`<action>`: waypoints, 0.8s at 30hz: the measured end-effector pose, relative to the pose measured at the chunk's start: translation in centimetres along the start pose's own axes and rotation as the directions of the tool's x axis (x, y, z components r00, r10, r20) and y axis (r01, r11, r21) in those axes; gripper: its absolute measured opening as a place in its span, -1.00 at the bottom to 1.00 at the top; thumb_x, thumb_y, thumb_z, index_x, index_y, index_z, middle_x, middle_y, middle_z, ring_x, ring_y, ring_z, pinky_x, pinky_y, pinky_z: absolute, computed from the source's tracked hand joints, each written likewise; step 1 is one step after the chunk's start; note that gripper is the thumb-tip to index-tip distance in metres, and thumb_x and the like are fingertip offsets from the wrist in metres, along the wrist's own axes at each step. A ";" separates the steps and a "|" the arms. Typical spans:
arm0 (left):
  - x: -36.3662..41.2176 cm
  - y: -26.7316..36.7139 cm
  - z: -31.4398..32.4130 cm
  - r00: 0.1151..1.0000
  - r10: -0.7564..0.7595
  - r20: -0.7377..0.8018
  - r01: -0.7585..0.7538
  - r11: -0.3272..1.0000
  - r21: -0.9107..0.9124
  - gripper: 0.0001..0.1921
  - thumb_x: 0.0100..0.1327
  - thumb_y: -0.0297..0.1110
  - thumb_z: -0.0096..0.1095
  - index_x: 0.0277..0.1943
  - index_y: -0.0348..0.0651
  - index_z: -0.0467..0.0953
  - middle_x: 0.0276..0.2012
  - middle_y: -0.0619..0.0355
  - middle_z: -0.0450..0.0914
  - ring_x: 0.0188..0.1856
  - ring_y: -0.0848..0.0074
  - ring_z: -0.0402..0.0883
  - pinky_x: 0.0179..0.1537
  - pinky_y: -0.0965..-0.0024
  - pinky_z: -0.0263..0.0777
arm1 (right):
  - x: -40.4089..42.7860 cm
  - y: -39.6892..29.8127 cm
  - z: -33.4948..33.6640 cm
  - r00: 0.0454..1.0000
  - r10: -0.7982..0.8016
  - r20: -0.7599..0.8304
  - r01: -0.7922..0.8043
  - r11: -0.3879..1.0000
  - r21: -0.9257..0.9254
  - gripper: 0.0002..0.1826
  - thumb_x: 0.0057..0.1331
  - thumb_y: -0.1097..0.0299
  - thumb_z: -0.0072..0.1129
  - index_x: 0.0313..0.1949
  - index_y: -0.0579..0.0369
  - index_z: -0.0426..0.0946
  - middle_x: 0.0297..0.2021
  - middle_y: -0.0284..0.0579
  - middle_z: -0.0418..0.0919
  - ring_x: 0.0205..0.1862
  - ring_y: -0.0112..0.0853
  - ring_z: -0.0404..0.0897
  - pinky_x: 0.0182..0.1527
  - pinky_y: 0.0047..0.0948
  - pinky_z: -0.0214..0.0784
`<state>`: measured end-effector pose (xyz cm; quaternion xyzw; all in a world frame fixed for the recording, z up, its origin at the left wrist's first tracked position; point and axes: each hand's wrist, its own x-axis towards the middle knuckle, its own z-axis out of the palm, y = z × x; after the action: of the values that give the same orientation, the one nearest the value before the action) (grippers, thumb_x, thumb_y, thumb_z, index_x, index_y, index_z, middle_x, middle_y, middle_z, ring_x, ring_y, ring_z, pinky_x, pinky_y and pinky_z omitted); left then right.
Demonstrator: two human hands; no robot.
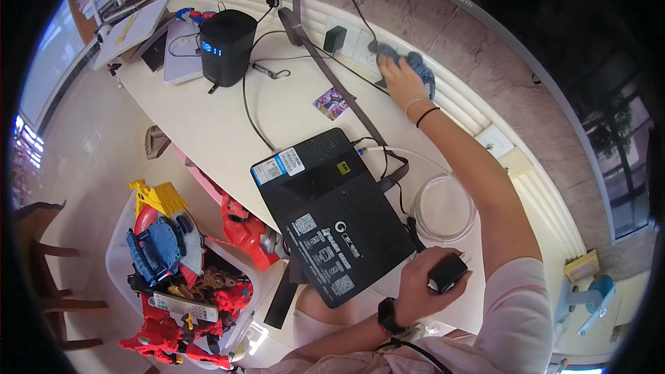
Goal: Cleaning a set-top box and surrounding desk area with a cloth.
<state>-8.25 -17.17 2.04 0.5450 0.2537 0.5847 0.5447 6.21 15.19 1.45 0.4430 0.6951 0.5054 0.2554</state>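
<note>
My right hand (402, 80) presses a bunched blue-grey cloth (423, 70) against the white ribbed panel, beside a wall socket plate with a black plug (335, 39). Lower down, my left hand (415, 283), with a black watch at the wrist, grips a black power adapter (448, 272) with metal prongs. Left of that hand, a flat black set-top box (358, 213) lies tilted over the edge of the white table (208, 114), with cables at its upper right side. A coiled white cable (446, 208) lies between the box and my right forearm.
A black speaker-like device with a lit clock (226, 49), a purple card (332, 104) and stacked notebooks (127, 31) are on the table. Dark cords cross it. A clear bin (117, 249) of toys stands lower left, near a wooden chair (47, 270). A television (587, 62) hangs upper right.
</note>
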 end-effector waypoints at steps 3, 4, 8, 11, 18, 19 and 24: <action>-0.1 0.0 0.2 1.000 -0.002 -0.010 0.002 1.000 -0.030 -0.64 -0.09 -0.46 0.45 -0.18 -0.29 0.50 -0.34 0.05 0.59 -0.35 0.44 0.61 -0.28 0.46 0.45 | -1.0 -0.9 1.1 0.994 0.038 -0.104 -0.019 0.985 0.173 -0.46 0.27 0.38 -0.18 0.24 0.32 0.19 0.19 -0.14 0.25 0.18 -0.36 0.25 0.25 -0.37 0.06; -0.2 0.0 0.3 1.000 -0.008 -0.013 0.007 0.999 -0.045 -0.64 -0.09 -0.47 0.45 -0.18 -0.29 0.50 -0.34 0.05 0.59 -0.35 0.43 0.61 -0.28 0.46 0.45 | -0.9 -1.0 1.5 0.996 0.060 -0.067 -0.040 0.964 0.264 -0.48 0.29 0.41 -0.22 0.25 0.27 0.18 0.23 -0.15 0.22 0.21 -0.38 0.24 0.28 -0.40 0.03; 0.1 0.3 -0.1 0.999 -0.017 0.030 0.018 1.000 -0.025 -0.64 -0.07 -0.47 0.44 -0.17 -0.30 0.50 -0.32 0.05 0.60 -0.33 0.45 0.62 -0.27 0.48 0.46 | -0.5 -0.9 2.4 0.993 0.026 -0.112 0.038 0.844 0.535 -0.50 0.29 0.47 -0.24 0.23 0.26 0.21 0.27 -0.12 0.21 0.29 -0.36 0.19 0.31 -0.36 0.01; 0.0 0.0 -0.1 1.000 -0.018 -0.012 0.017 0.999 -0.046 -0.64 -0.07 -0.47 0.44 -0.17 -0.32 0.50 -0.32 0.04 0.60 -0.32 0.48 0.61 -0.27 0.49 0.46 | 1.0 -1.3 0.2 0.983 0.086 -0.165 0.022 0.827 0.561 -0.48 0.29 0.48 -0.26 0.26 0.25 0.15 0.32 -0.13 0.13 0.33 -0.37 0.13 0.32 -0.36 0.00; 0.1 0.3 -0.6 0.998 -0.053 -0.033 0.050 0.995 -0.092 -0.63 -0.05 -0.48 0.43 -0.15 -0.35 0.49 -0.32 0.05 0.59 -0.31 0.54 0.59 -0.23 0.53 0.44 | 7.2 -3.9 -5.4 0.916 0.351 0.192 -0.374 0.579 0.724 -0.19 0.14 0.55 -0.04 0.28 0.60 -0.24 0.33 0.50 -0.41 0.42 0.14 -0.26 0.32 -0.05 -0.12; 0.2 0.3 -0.8 0.997 -0.053 -0.064 0.046 0.994 -0.102 -0.63 -0.05 -0.49 0.42 -0.15 -0.35 0.48 -0.32 0.05 0.59 -0.31 0.56 0.59 -0.22 0.54 0.43 | 7.8 -3.8 -6.1 0.912 0.303 0.277 -0.404 0.549 0.731 -0.23 0.18 0.52 -0.09 0.28 0.61 -0.25 0.33 0.49 -0.42 0.41 0.14 -0.26 0.33 -0.02 -0.15; 0.4 0.4 -1.4 0.991 -0.108 -0.073 0.097 0.985 -0.146 -0.63 -0.04 -0.53 0.41 -0.15 -0.38 0.46 -0.30 0.06 0.59 -0.27 0.57 0.58 -0.20 0.52 0.44 | 8.7 -3.3 -6.7 0.876 0.164 0.455 -0.475 0.461 0.749 -0.25 0.25 0.50 -0.15 0.27 0.64 -0.33 0.34 0.46 -0.52 0.42 0.10 -0.29 0.33 0.05 -0.21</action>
<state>-9.61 -16.54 2.14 0.4668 0.2609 0.5941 0.6009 -4.51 19.24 1.65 0.7090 0.7019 0.0657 0.0163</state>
